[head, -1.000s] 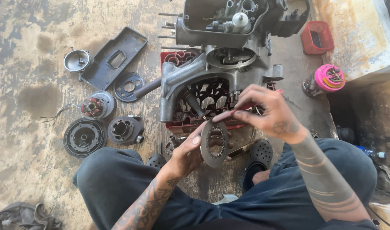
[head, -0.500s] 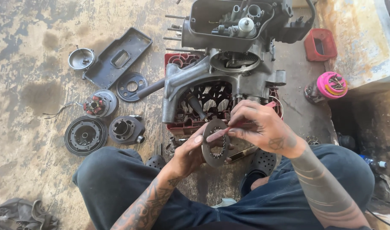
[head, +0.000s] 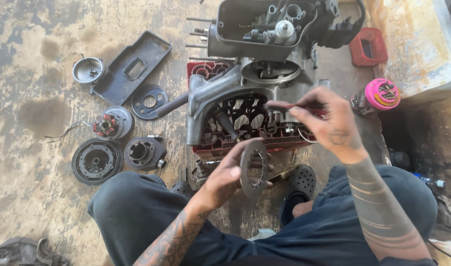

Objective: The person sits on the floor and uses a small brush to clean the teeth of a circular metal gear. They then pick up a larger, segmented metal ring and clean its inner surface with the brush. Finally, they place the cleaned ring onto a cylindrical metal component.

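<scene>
My left hand (head: 224,178) grips a flat round metal disc (head: 253,168) with a toothed inner hole, holding it upright above my knees. My right hand (head: 329,123) is raised over the grey engine casing (head: 245,93) and pinches a thin red-handled tool (head: 284,106), whose tip points left over the casing's open side. The casing rests on a red plastic crate (head: 245,143).
Engine parts lie on the stained floor at the left: a dark flat cover (head: 132,66), a ring plate (head: 149,101), a stator coil (head: 112,123), a round drum (head: 96,160) and a cylinder (head: 144,151). A pink-lidded container (head: 380,93) and a red box (head: 367,45) stand on the right.
My right hand has lifted the red-handled tool off the disc and moved it up and right over the engine casing. The disc in my left hand has tilted more edge-on.
</scene>
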